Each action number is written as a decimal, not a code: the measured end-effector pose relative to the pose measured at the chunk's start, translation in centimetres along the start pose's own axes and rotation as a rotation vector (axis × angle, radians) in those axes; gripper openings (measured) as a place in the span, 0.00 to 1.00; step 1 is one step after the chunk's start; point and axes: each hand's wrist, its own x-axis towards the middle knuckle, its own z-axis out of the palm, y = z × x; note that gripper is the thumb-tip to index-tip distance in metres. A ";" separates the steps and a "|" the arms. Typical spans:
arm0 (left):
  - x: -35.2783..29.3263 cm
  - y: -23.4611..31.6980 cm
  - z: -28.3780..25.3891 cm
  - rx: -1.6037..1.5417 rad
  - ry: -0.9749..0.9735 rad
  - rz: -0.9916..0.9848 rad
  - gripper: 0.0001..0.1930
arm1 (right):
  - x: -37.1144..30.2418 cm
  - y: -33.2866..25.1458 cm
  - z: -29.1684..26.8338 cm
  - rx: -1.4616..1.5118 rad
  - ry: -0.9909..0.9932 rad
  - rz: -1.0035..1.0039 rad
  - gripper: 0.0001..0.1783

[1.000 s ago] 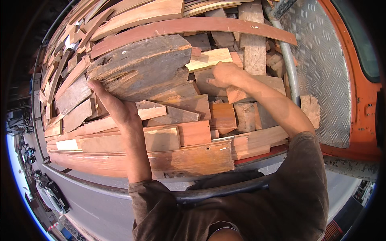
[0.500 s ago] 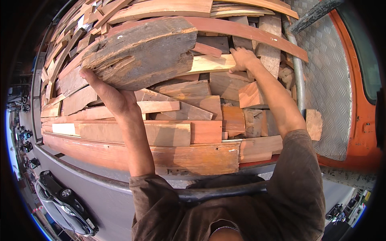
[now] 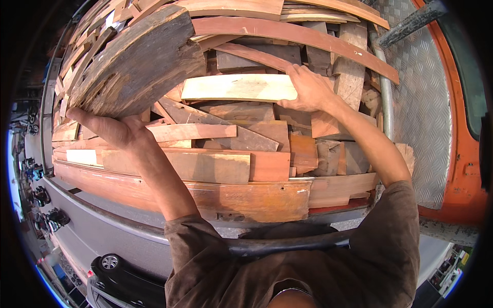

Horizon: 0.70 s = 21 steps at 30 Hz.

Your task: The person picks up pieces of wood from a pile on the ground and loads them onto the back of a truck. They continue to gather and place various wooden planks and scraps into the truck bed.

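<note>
My left hand (image 3: 115, 131) is closed on the lower left end of a thick, weathered grey board (image 3: 138, 61), its thumb at the corner. That board slants up to the right, with a ragged, broken right end, and covers part of the pile. My right hand (image 3: 310, 90) grips the right end of a pale yellow plank (image 3: 236, 87) lying nearly level across the scrap wood. A thin reddish strip (image 3: 251, 55) runs down to the right and ends at my right fingers. Beneath the pale plank lie brown offcuts (image 3: 241, 111).
Stacked scrap wood fills a truck bed, with a long orange-brown board (image 3: 246, 200) along its near side. A metal rail (image 3: 287, 244) crosses close to me. On the right are a grey post (image 3: 411, 23), a tread-plate floor (image 3: 421, 128) and an orange cab (image 3: 465, 169).
The weathered board has swung left and tilted more steeply in my left hand. More of the pale plank shows, and my right hand still holds its end. A dark car appears nearer.
</note>
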 end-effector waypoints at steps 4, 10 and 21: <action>0.2 -0.1 0.1 -0.041 -0.022 -0.003 0.42 | 2.0 -4.3 -0.9 -0.028 -0.083 0.059 0.47; -0.2 -0.4 -0.1 -0.046 -0.049 -0.078 0.42 | 1.5 0.2 -0.7 -0.069 -0.326 0.255 0.41; -3.1 -0.5 2.7 -0.089 -0.024 -0.129 0.44 | 0.9 6.9 5.5 -0.242 -0.732 0.213 0.37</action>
